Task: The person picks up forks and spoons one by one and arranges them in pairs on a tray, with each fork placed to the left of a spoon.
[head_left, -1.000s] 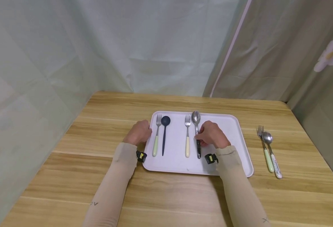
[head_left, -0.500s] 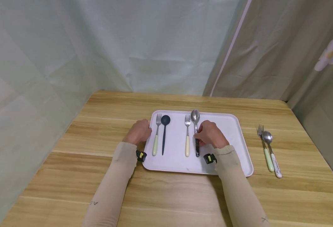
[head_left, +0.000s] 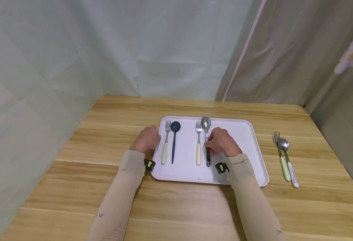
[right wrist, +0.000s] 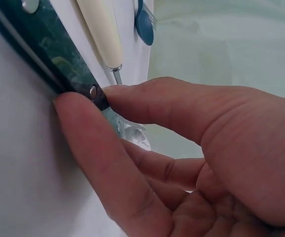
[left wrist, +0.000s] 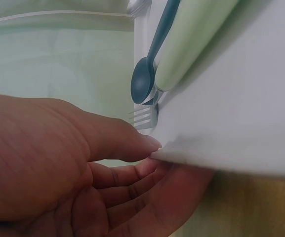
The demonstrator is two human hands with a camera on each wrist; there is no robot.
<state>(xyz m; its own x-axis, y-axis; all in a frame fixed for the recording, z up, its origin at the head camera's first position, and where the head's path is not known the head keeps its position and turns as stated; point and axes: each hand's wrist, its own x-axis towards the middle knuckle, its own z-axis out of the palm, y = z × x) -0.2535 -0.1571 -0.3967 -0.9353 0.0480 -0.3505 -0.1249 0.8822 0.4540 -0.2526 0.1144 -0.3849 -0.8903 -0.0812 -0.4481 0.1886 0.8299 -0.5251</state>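
Note:
My left hand (head_left: 147, 139) pinches the left rim of the white tray (head_left: 179, 178), thumb on top and fingers beneath in the left wrist view. Between thumb and index finger, my right hand (head_left: 223, 142) holds the dark handle of a metal spoon (head_left: 206, 123), which lies along the tray. Just left of that spoon is a cream-handled fork (head_left: 198, 150). Nearer my left hand lie a green-handled fork (head_left: 164, 150) and a dark blue spoon (head_left: 175, 127), side by side. The right wrist view shows the spoon's riveted handle (right wrist: 65, 54) up close.
Right of the tray, on the wooden table (head_left: 89, 147), lie another green-handled fork (head_left: 284, 169) and a spoon with a patterned white handle (head_left: 293, 175). Pale curtains (head_left: 176, 50) hang behind the table and at its sides.
My right hand has slid the dark-handled spoon slightly left, closer to the cream-handled fork. My left hand stays at the tray's rim.

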